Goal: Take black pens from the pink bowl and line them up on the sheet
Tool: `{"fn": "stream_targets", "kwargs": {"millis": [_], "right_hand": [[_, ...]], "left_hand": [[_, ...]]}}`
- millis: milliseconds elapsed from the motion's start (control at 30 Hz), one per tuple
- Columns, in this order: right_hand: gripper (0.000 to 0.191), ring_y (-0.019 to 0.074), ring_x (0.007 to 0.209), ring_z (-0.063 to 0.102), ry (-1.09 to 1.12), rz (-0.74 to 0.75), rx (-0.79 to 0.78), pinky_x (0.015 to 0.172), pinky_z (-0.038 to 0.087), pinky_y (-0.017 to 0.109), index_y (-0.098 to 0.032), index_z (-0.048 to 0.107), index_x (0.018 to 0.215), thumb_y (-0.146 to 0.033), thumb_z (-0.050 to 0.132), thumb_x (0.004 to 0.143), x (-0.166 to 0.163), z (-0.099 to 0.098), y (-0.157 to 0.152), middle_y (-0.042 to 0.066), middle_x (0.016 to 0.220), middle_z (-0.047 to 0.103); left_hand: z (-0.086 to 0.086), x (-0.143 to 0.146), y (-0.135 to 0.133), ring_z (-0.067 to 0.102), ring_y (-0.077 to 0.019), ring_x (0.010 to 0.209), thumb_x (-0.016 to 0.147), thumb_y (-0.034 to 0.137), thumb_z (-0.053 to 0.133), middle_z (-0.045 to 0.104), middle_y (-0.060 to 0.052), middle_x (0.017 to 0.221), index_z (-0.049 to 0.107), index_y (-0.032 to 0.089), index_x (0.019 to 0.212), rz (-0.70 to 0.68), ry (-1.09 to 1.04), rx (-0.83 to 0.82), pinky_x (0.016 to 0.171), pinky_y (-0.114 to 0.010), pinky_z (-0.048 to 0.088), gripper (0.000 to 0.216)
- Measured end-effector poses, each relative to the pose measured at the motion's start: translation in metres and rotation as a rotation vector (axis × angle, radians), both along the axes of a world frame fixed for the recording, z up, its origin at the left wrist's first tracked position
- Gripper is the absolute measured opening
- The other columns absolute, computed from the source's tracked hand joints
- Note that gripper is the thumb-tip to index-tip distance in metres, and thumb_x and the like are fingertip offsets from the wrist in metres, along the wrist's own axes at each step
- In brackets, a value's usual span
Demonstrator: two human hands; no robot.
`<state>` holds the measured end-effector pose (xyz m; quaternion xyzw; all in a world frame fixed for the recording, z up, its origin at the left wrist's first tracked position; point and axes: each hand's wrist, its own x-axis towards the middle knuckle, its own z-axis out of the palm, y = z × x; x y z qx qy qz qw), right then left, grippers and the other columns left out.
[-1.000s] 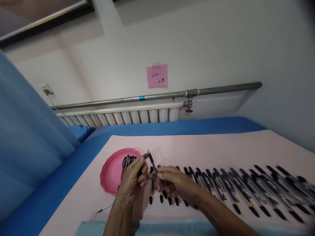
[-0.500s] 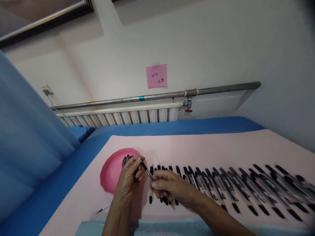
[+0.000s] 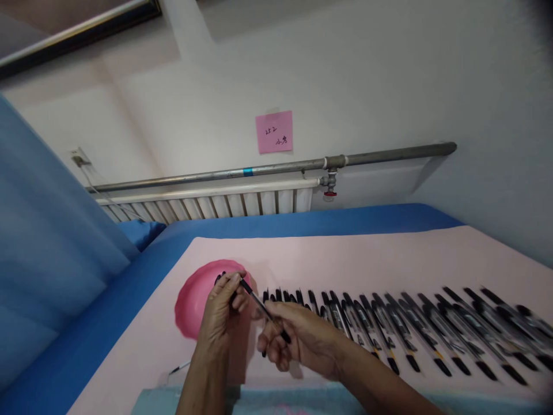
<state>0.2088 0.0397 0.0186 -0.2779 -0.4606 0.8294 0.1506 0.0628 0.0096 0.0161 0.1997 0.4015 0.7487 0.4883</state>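
Observation:
My right hand [image 3: 296,341] grips a black pen [image 3: 262,309] by its lower end, the pen slanting up to the left. My left hand [image 3: 222,317] pinches the pen's upper tip with thumb and fingers, above the edge of a pink bowl [image 3: 192,300] that holds several more pens. A long row of black pens [image 3: 389,328] lies side by side on the pink sheet [image 3: 345,259], running from my hands to the right edge.
The pink sheet covers a blue-clothed table [image 3: 129,282]. Behind stand a white radiator [image 3: 207,204], a grey pipe [image 3: 276,167] with a red valve, and a pink note [image 3: 273,132] on the wall. A blue curtain [image 3: 47,230] hangs at left.
The pen has tilted from nearly upright to slanting left, its tip now lower in my left hand's fingers. My right hand has slid down and slightly left along the pen.

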Motion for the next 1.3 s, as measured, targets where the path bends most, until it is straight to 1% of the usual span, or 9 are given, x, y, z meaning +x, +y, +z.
{"fn": "stream_targets", "kwargs": {"millis": [67, 233, 400, 533, 733, 800, 967, 1100, 1300], "right_hand": [[0.031, 0.0064, 0.04, 0.042, 0.028, 0.038, -0.065, 0.04, 0.029, 0.019, -0.015, 0.053, 0.081, -0.044, 0.045, 0.076, -0.001, 0.0, -0.001, -0.001, 0.056, 0.054], [0.018, 0.0039, 0.042, 0.04, -0.034, -0.17, 0.161, 0.039, 0.026, 0.017, -0.016, 0.05, 0.07, -0.027, 0.062, 0.062, -0.002, 0.001, -0.002, -0.005, 0.056, 0.051], [0.026, 0.0051, 0.041, 0.04, -0.023, -0.006, -0.048, 0.036, 0.021, 0.016, -0.015, 0.052, 0.078, -0.04, 0.045, 0.075, -0.001, 0.002, 0.0, -0.001, 0.06, 0.053], [0.015, 0.0049, 0.041, 0.038, -0.12, -0.142, 0.338, 0.04, 0.026, 0.018, -0.016, 0.049, 0.067, -0.03, 0.048, 0.074, -0.003, -0.002, 0.001, -0.004, 0.054, 0.048], [0.011, 0.0109, 0.061, 0.048, -0.336, -0.346, 1.23, 0.057, 0.032, 0.022, -0.017, 0.051, 0.068, -0.019, 0.046, 0.077, 0.001, -0.014, -0.002, 0.0, 0.064, 0.053], [0.011, 0.0111, 0.061, 0.048, -0.365, -0.347, 1.333, 0.057, 0.032, 0.022, -0.017, 0.051, 0.068, -0.02, 0.046, 0.078, 0.002, -0.017, -0.003, 0.001, 0.066, 0.054], [0.012, 0.0095, 0.056, 0.048, -0.342, -0.366, 1.022, 0.053, 0.033, 0.02, -0.018, 0.052, 0.067, -0.024, 0.048, 0.077, 0.0, -0.015, 0.001, -0.002, 0.06, 0.054], [0.017, 0.0081, 0.051, 0.041, -0.265, -0.366, 0.893, 0.049, 0.031, 0.019, -0.017, 0.049, 0.063, -0.026, 0.048, 0.077, 0.002, -0.01, 0.005, -0.005, 0.053, 0.043], [0.016, 0.0075, 0.05, 0.041, -0.214, -0.291, 0.817, 0.047, 0.03, 0.019, -0.017, 0.049, 0.064, -0.025, 0.046, 0.078, 0.001, -0.016, 0.004, -0.005, 0.054, 0.042]], "left_hand": [[0.0, 0.0, 0.0, 0.028, -0.0005, 0.037, 0.059, 0.024, 0.073, 0.042, 0.006, 0.048, 0.062, 0.01, 0.075, 0.001, 0.001, -0.004, 0.035, -0.015, 0.021, 0.024], [-0.001, -0.001, -0.001, 0.029, -0.0006, 0.038, 0.061, 0.024, 0.072, 0.041, 0.006, 0.049, 0.062, 0.01, 0.077, -0.003, -0.007, 0.004, 0.036, -0.014, 0.023, 0.023], [-0.002, -0.002, -0.001, 0.03, -0.0004, 0.038, 0.062, 0.023, 0.071, 0.041, 0.006, 0.049, 0.062, 0.01, 0.077, -0.002, 0.002, -0.005, 0.036, -0.014, 0.022, 0.022], [-0.003, 0.001, 0.001, 0.03, -0.0005, 0.038, 0.061, 0.025, 0.072, 0.042, 0.006, 0.049, 0.063, 0.01, 0.077, 0.052, 0.002, -0.008, 0.036, -0.014, 0.022, 0.025], [-0.006, -0.003, 0.005, 0.027, -0.0005, 0.036, 0.061, 0.021, 0.072, 0.04, 0.007, 0.048, 0.055, 0.011, 0.064, 0.166, -0.046, -0.026, 0.034, -0.014, 0.021, 0.019], [-0.005, -0.01, 0.004, 0.026, -0.0003, 0.035, 0.063, 0.017, 0.069, 0.038, 0.007, 0.047, 0.051, 0.012, 0.059, 0.203, -0.109, -0.015, 0.032, -0.014, 0.02, 0.019], [0.001, -0.033, -0.004, 0.036, -0.0027, 0.039, 0.074, 0.013, 0.055, 0.044, 0.005, 0.052, 0.05, 0.013, 0.063, 0.304, -0.264, 0.045, 0.035, -0.014, 0.03, 0.013], [0.004, -0.038, -0.008, 0.05, -0.0055, 0.051, 0.071, 0.008, 0.054, 0.054, 0.001, 0.062, 0.054, 0.012, 0.069, 0.439, -0.172, -0.058, 0.041, -0.013, 0.038, 0.004], [0.0, -0.003, 0.0, 0.041, -0.0042, 0.043, 0.065, 0.019, 0.066, 0.053, 0.0, 0.061, 0.058, 0.01, 0.077, 0.008, -0.024, -0.147, 0.031, -0.013, 0.026, 0.017]]}}
